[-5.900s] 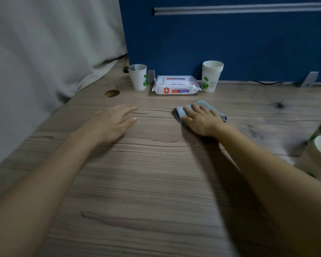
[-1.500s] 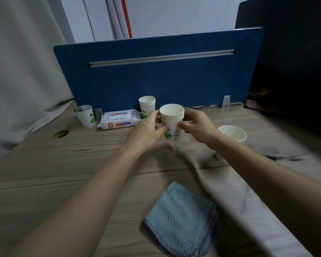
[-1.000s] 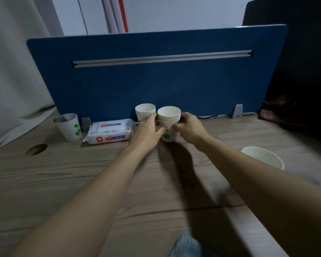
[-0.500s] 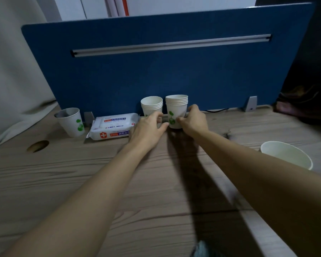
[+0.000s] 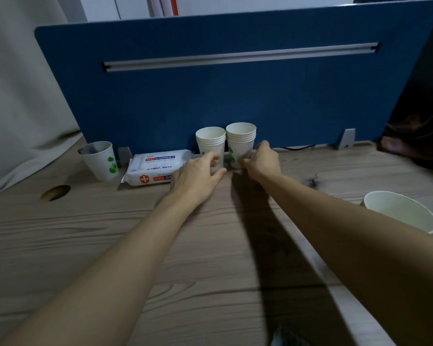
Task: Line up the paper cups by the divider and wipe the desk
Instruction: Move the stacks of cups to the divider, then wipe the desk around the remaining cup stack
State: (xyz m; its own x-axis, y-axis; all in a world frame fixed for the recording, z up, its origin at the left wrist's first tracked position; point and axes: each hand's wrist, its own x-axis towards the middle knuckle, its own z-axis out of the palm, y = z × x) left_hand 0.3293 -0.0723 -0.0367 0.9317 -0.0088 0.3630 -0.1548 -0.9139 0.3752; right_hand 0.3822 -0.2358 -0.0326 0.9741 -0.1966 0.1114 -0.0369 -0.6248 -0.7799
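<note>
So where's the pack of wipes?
In the head view, the pack of wipes lies flat on the desk's far left side, at the foot of the blue divider, between the single paper cup and the left cup stack.

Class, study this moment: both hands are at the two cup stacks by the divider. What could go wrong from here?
1. The two stacks stand rim to rim, so withdrawing the right hand or left hand carelessly might topple one.
2. The lone cup sits beside the right forearm and could get knocked.
</note>
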